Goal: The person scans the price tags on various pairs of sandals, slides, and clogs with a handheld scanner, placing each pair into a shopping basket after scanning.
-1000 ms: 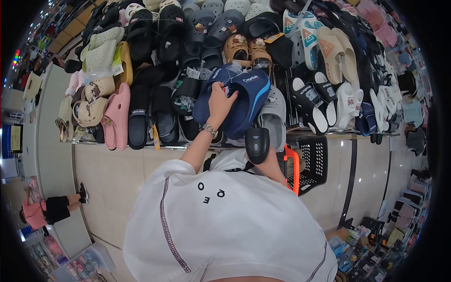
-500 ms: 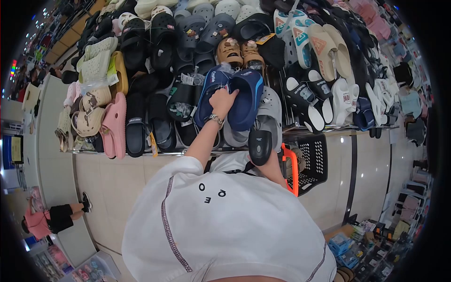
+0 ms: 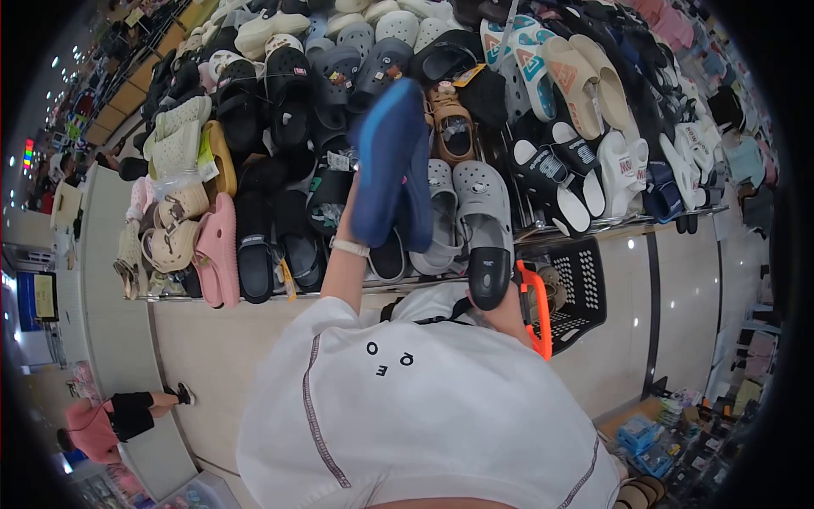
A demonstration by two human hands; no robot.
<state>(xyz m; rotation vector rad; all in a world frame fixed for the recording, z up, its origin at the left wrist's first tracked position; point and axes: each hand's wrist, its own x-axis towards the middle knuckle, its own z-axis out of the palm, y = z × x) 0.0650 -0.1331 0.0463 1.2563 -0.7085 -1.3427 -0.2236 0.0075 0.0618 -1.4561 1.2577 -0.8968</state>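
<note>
While the left hand [image 3: 348, 212] clutches navy slides [image 3: 380, 174], right hand [image 3: 509, 312] apart, beneath a black mouse-shaped device [image 3: 489, 280], grip unclear

Blue slippers [image 3: 390, 174] look smooth and matt, the black device [image 3: 489, 278] smooth plastic, the rail [image 3: 174, 298] shiny metal, the shirt [image 3: 458, 416] matt cloth, the floor [image 3: 682, 293] glossy

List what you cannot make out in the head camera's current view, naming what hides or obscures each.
All in the head view:
- Left hand: fingers hidden behind the navy-blue slides.
- Any lettering on the slides: lost in blur.
- Right hand: grip hidden by the black mouse-shaped object.
- That object's small white mark: too small to read.
- Grey clog: heel covered by the same object.
- Black shopping basket: contents partly behind its orange handle.
</note>
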